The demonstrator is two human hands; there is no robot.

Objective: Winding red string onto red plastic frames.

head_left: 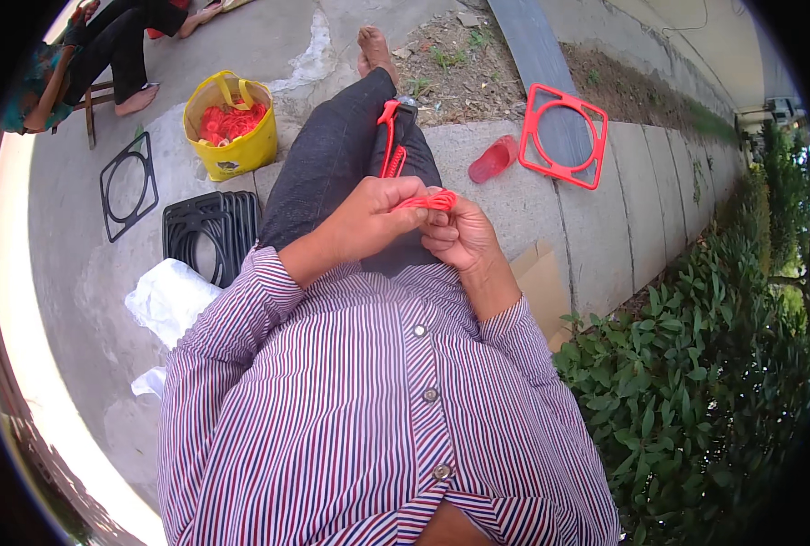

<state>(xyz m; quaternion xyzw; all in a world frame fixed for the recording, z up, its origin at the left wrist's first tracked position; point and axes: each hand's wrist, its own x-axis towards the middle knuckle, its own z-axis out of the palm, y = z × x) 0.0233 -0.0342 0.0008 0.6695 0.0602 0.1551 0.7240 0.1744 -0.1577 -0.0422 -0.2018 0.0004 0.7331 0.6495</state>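
- Red cord bundle [437,201]: between both hands, over the lap; I find its ends hidden by fingers.
- Left hand [366,218]: thumb and fingers pinching the bundle.
- Right hand [465,234]: thumb and forefinger pinching it; remaining fingers curled, partly obscured.
- Co-worker [114,47]: cut off, upper left.
- Yellow bag [241,162]: dark printed mark, too small for me to read; red contents, tangled, indistinct.

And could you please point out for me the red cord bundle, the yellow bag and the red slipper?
Red cord bundle [436,201]: head view, on its looped strands.
Yellow bag [254,155]: head view, on its outer wall.
Red slipper [493,161]: head view, near its middle.
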